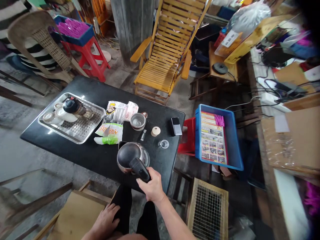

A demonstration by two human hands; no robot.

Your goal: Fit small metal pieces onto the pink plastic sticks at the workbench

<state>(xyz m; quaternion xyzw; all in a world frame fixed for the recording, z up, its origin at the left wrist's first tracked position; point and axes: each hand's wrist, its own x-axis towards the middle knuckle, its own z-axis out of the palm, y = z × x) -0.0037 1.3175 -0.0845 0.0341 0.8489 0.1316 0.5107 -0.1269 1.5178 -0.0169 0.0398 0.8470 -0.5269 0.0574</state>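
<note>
Beyond the surface's [82, 158] far left corner, a blue tub [87, 38] holds pink-purple pieces [71, 27]. At the surface's left end, a metal tray [78, 132] carries pale cups [50, 118] and a dark-topped jar [71, 106]; what the jar contains is unclear. The left grip [107, 216] rests on the thigh below the near edge, fingers loosely bent, holding nothing visible. Mid-surface lies a plastic bag [115, 113], printed and partly see-through. The kettle [127, 156] is by the near edge, towards the right end, its contents hidden; I cannot tell whether it touches the surface. A round bowl [138, 121] sits nearer the far edge. The right grip [153, 185] is closed around the kettle's black handle. A clear glass [164, 144] stands near the right edge. Past that edge, a blue crate [236, 143] holds printed sheets [212, 143] and purple strips [219, 120].
</note>
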